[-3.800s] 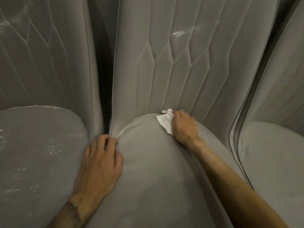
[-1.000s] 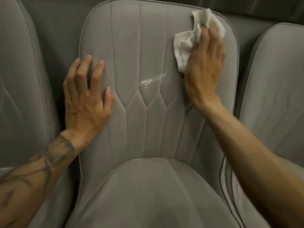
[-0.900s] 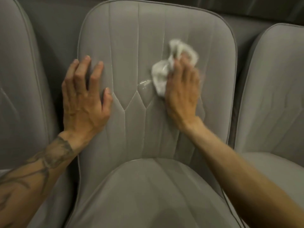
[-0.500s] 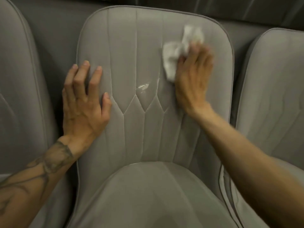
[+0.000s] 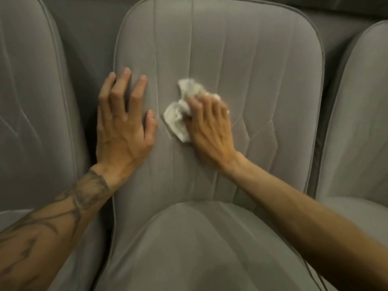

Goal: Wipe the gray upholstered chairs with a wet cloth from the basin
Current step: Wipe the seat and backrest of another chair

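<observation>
A gray upholstered chair fills the middle of the view, its stitched backrest (image 5: 241,59) upright above the rounded seat cushion (image 5: 189,248). My right hand (image 5: 210,127) presses a crumpled white cloth (image 5: 182,110) against the centre of the backrest, with the cloth bunched under the fingers and sticking out to the left. My left hand (image 5: 123,127) lies flat and spread on the backrest's left side, close to its piped edge, holding nothing. The basin is out of view.
Matching gray chairs stand tight on both sides: one on the left (image 5: 31,101) and one on the right (image 5: 361,122), with narrow dark gaps between them. More gray upholstery (image 5: 88,24) runs behind the backrests.
My right hand has swept the cloth from the upper right of the backrest down and left to its centre. The left hand has stayed flat on the left side.
</observation>
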`<action>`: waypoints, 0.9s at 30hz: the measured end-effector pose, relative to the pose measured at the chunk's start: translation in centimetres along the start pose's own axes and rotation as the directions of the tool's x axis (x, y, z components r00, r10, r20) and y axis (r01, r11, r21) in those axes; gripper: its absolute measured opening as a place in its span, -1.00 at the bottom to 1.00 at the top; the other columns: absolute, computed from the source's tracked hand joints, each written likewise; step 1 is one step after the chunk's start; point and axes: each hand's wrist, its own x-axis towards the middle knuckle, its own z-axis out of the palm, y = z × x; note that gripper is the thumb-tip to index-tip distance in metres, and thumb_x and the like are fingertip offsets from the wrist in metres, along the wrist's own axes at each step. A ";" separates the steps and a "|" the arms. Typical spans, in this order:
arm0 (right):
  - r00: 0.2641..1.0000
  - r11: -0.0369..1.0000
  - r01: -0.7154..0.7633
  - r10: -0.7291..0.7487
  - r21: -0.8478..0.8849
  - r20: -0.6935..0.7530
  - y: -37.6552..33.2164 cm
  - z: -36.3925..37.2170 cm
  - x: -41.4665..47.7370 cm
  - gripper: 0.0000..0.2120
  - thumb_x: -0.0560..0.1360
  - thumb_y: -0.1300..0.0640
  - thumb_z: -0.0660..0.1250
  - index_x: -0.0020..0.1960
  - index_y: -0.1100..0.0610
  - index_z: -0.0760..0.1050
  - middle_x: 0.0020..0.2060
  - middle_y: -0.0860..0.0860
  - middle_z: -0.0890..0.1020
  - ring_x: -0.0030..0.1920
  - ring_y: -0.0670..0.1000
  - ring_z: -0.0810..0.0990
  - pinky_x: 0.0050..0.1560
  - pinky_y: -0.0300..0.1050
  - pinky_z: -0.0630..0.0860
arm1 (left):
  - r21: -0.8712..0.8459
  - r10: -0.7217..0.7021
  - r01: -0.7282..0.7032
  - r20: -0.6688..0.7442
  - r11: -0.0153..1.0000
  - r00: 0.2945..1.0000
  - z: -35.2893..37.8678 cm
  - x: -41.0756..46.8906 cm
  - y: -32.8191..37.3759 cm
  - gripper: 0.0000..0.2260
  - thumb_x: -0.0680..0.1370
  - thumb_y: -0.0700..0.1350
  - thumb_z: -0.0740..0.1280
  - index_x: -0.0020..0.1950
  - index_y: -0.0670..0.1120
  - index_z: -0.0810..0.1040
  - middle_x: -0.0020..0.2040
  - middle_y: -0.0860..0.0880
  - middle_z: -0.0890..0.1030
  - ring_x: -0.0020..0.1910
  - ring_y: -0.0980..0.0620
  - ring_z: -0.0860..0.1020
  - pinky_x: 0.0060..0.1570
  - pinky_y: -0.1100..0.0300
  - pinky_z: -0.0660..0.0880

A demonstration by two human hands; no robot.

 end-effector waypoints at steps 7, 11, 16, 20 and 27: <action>0.894 0.951 -0.301 0.255 -0.072 -0.369 4.3 -0.1 7.9 -0.76 0.61 0.02 0.24 0.20 0.08 0.29 0.01 0.13 0.55 -0.01 0.10 0.36 0.02 -0.03 0.30 | -0.016 -0.015 0.015 -0.003 1.000 1.000 -0.1 0.1 0.0 -0.46 0.65 -0.07 0.24 0.64 -0.10 0.27 0.61 -0.25 0.28 0.59 -0.29 0.21 0.64 0.00 0.11; 0.982 0.989 -0.133 0.141 0.071 -0.129 -1.6 1.6 1.9 -0.69 0.62 0.07 0.24 0.31 0.16 0.38 0.13 0.17 0.56 0.09 0.18 0.49 0.19 0.07 0.39 | -0.018 -0.003 0.003 0.000 1.000 1.000 -0.1 0.2 0.1 -0.46 0.65 -0.09 0.24 0.63 -0.13 0.29 0.61 -0.28 0.30 0.59 -0.33 0.23 0.64 -0.03 0.11; 0.990 0.993 0.099 -0.105 -0.071 -0.091 2.0 0.6 4.0 -0.67 0.59 0.08 0.29 0.30 0.12 0.32 0.12 0.15 0.59 0.08 0.16 0.51 0.18 0.00 0.34 | -0.019 -0.023 0.023 0.015 1.000 1.000 -0.3 0.3 0.2 -0.45 0.63 -0.11 0.24 0.64 -0.11 0.28 0.62 -0.26 0.28 0.61 -0.31 0.21 0.64 0.05 0.07; 0.842 0.932 -0.363 0.324 -0.009 -0.433 2.1 0.8 9.7 -0.75 0.59 0.02 0.25 0.21 0.11 0.39 0.01 0.14 0.58 -0.02 0.09 0.36 0.00 -0.03 0.29 | -0.028 -0.018 0.018 0.008 0.999 1.000 -0.3 0.3 0.1 -0.45 0.62 -0.12 0.24 0.64 -0.11 0.29 0.61 -0.26 0.28 0.60 -0.31 0.22 0.65 0.02 0.09; 0.986 0.987 0.161 -0.161 0.002 -0.029 -1.4 0.3 2.2 -0.71 0.58 0.14 0.31 0.28 0.16 0.41 0.07 0.16 0.61 0.01 0.20 0.57 0.12 0.04 0.39 | -0.051 -0.028 0.030 0.025 0.998 0.999 -0.6 0.3 0.5 -0.42 0.58 -0.21 0.22 0.63 -0.14 0.31 0.62 -0.26 0.28 0.61 -0.31 0.21 0.65 -0.03 0.12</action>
